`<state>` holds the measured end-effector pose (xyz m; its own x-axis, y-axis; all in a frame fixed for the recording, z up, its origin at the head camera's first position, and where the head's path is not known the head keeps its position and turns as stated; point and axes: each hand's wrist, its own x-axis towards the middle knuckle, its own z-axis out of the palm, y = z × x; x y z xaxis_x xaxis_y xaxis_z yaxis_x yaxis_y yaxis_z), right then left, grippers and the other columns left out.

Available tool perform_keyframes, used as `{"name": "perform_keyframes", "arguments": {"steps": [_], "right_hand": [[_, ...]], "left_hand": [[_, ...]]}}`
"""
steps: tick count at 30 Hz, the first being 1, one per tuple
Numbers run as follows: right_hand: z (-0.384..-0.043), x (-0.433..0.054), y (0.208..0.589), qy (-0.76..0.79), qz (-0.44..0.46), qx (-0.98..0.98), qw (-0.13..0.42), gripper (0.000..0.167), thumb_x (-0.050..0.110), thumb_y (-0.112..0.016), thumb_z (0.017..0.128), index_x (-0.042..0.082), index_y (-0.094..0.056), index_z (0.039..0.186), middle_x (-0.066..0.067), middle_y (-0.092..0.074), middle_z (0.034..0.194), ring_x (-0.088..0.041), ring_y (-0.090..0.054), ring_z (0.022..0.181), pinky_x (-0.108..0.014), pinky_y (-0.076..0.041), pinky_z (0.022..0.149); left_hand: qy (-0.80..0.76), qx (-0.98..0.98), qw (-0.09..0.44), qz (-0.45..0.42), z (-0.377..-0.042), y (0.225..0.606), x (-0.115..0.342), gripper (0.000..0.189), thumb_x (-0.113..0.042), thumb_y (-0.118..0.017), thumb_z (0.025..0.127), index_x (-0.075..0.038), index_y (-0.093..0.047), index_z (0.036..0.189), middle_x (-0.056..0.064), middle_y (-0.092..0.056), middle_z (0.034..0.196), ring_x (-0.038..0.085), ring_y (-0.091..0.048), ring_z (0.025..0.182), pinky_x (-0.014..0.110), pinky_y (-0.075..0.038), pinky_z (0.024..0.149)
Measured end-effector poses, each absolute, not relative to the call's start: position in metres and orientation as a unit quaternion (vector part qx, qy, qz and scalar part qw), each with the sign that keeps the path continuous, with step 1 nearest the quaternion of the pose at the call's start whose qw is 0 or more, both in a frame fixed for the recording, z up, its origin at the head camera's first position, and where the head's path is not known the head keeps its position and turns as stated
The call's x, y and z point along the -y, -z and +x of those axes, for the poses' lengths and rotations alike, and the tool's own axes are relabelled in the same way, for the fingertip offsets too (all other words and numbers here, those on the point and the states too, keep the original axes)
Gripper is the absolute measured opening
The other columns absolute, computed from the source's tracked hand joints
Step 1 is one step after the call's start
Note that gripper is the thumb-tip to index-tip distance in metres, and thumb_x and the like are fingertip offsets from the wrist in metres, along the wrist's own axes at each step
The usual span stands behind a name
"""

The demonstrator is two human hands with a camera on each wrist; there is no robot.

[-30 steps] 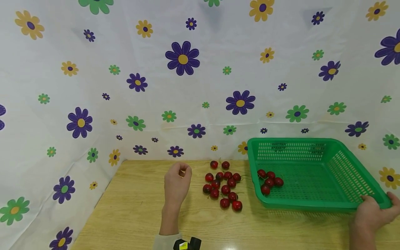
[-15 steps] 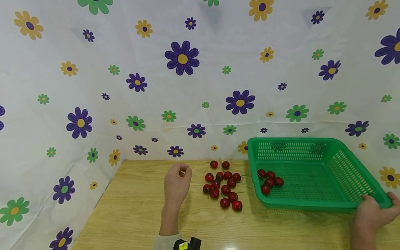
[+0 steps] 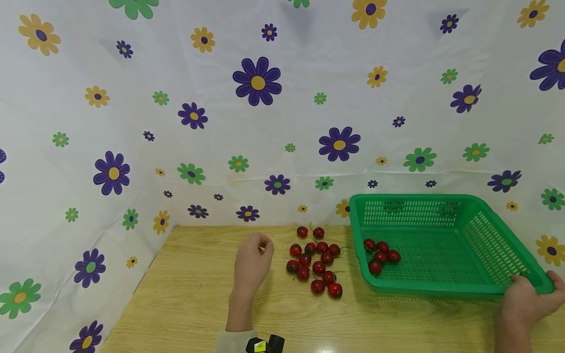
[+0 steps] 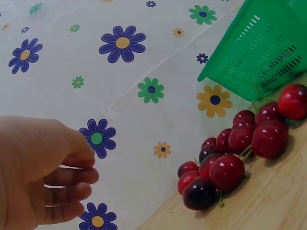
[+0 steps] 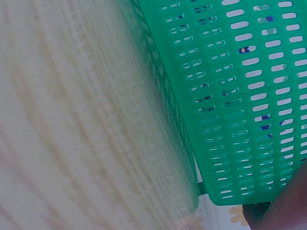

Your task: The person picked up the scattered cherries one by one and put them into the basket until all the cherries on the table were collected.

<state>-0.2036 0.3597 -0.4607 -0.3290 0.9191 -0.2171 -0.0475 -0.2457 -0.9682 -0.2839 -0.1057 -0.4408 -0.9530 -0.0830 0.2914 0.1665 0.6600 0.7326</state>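
Note:
Several dark red cherries (image 3: pixel 319 267) with stems lie loose on the wooden table in the head view. To their left my left hand (image 3: pixel 253 262) is raised, its fingers loosely curled. Nothing shows between the fingers of that hand (image 4: pixel 43 167) in the left wrist view, and the cherries (image 4: pixel 227 171) are off to its right. A green plastic basket (image 3: pixel 441 289) stands at the right, with several more cherries (image 3: pixel 380 257) in its left end. My right hand (image 3: pixel 527 301) grips the basket's near right corner, thumb inside the rim. The right wrist view shows the slotted basket wall (image 5: pixel 230 194) close up.
The light wooden table (image 3: pixel 190 289) ends at a white sheet (image 3: pixel 282 122) printed with purple, green and yellow flowers, which hangs behind and at the left. The basket's back edge stands close to this sheet.
My left hand has shifted slightly right and toward me, its fingers still loosely curled. The right hand, the basket and the cherries have stayed in place.

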Motion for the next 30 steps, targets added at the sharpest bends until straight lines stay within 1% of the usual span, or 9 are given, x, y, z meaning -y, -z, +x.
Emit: {"name": "perform_keyframes", "arguments": {"steps": [4, 5, 8, 11, 16, 19, 22, 27, 30], "right_hand": [[-0.204, -0.36, 0.461, -0.648, -0.448, 0.492, 0.37, 0.064, -0.003, -0.039, 0.096, 0.029, -0.027, 0.15, 0.01, -0.019, 0.156, 0.0, -0.028, 0.122, -0.016, -0.029, 0.096], [-0.204, -0.36, 0.461, -0.649, -0.447, 0.492, 0.37, 0.064, -0.003, -0.039, 0.096, 0.029, -0.027, 0.15, 0.01, -0.019, 0.155, 0.0, -0.028, 0.122, -0.016, -0.029, 0.096], [-0.203, -0.36, 0.46, -0.65, -0.446, 0.492, 0.369, 0.064, -0.003, -0.039, 0.096, 0.029, -0.027, 0.149, 0.01, -0.019, 0.155, 0.0, -0.028, 0.123, -0.015, -0.028, 0.098], [-0.203, -0.359, 0.459, -0.649, -0.446, 0.495, 0.367, 0.063, -0.003, -0.039, 0.097, 0.03, -0.026, 0.15, 0.01, -0.017, 0.156, 0.0, -0.027, 0.124, -0.016, -0.027, 0.099], [-0.203, -0.358, 0.46, -0.65, -0.445, 0.498, 0.362, 0.063, -0.001, -0.039, 0.097, 0.031, -0.026, 0.15, 0.01, -0.016, 0.158, 0.0, -0.027, 0.126, -0.017, -0.026, 0.101], [-0.203, -0.359, 0.461, -0.652, -0.442, 0.495, 0.366, 0.064, -0.002, -0.039, 0.097, 0.031, -0.027, 0.149, 0.01, -0.017, 0.157, -0.001, -0.027, 0.126, -0.017, -0.026, 0.101], [-0.203, -0.359, 0.462, -0.654, -0.438, 0.493, 0.371, 0.064, -0.003, -0.039, 0.096, 0.03, -0.027, 0.149, 0.01, -0.018, 0.157, -0.001, -0.027, 0.125, -0.017, -0.027, 0.1], [-0.203, -0.36, 0.463, -0.66, -0.432, 0.487, 0.375, 0.064, -0.004, -0.039, 0.096, 0.03, -0.027, 0.149, 0.01, -0.019, 0.156, -0.001, -0.028, 0.123, -0.017, -0.029, 0.097], [-0.202, -0.36, 0.463, -0.66, -0.431, 0.49, 0.372, 0.064, -0.003, -0.038, 0.096, 0.03, -0.026, 0.149, 0.009, -0.019, 0.156, -0.001, -0.029, 0.123, -0.017, -0.028, 0.098]], "left_hand": [[0.369, 0.922, 0.108, -0.048, -0.286, 0.447, 0.105, 0.01, -0.016, -0.062, 0.096, -0.008, -0.069, 0.098, 0.004, -0.066, 0.092, 0.015, -0.057, 0.074, 0.031, -0.049, 0.063], [0.356, 0.927, 0.1, -0.056, -0.286, 0.448, 0.105, 0.011, -0.015, -0.062, 0.096, -0.007, -0.068, 0.099, 0.005, -0.067, 0.094, 0.016, -0.058, 0.076, 0.032, -0.05, 0.064], [0.326, 0.939, 0.079, -0.077, -0.286, 0.451, 0.104, 0.014, -0.014, -0.062, 0.095, -0.004, -0.068, 0.103, 0.009, -0.066, 0.098, 0.022, -0.061, 0.083, 0.038, -0.053, 0.069], [0.298, 0.949, 0.054, -0.086, -0.286, 0.455, 0.104, 0.02, -0.014, -0.063, 0.094, -0.001, -0.068, 0.108, 0.013, -0.065, 0.104, 0.029, -0.064, 0.093, 0.043, -0.054, 0.076], [0.26, 0.962, 0.004, -0.082, -0.286, 0.461, 0.102, 0.029, -0.016, -0.066, 0.092, 0.002, -0.067, 0.115, 0.019, -0.064, 0.112, 0.036, -0.063, 0.103, 0.048, -0.054, 0.083], [0.24, 0.967, -0.03, -0.08, -0.284, 0.463, 0.102, 0.03, -0.016, -0.067, 0.091, 0.003, -0.067, 0.114, 0.02, -0.063, 0.109, 0.038, -0.062, 0.101, 0.051, -0.053, 0.083], [0.231, 0.968, -0.055, -0.083, -0.283, 0.464, 0.102, 0.027, -0.013, -0.068, 0.089, 0.004, -0.067, 0.11, 0.019, -0.061, 0.104, 0.039, -0.061, 0.097, 0.052, -0.053, 0.082], [0.218, 0.97, -0.059, -0.092, -0.281, 0.464, 0.101, 0.02, -0.009, -0.068, 0.086, 0.002, -0.069, 0.102, 0.016, -0.059, 0.1, 0.038, -0.059, 0.095, 0.052, -0.052, 0.078], [0.215, 0.97, -0.059, -0.098, -0.28, 0.463, 0.1, 0.017, -0.008, -0.069, 0.085, 0.001, -0.071, 0.1, 0.015, -0.058, 0.1, 0.037, -0.058, 0.094, 0.051, -0.052, 0.077]]}}
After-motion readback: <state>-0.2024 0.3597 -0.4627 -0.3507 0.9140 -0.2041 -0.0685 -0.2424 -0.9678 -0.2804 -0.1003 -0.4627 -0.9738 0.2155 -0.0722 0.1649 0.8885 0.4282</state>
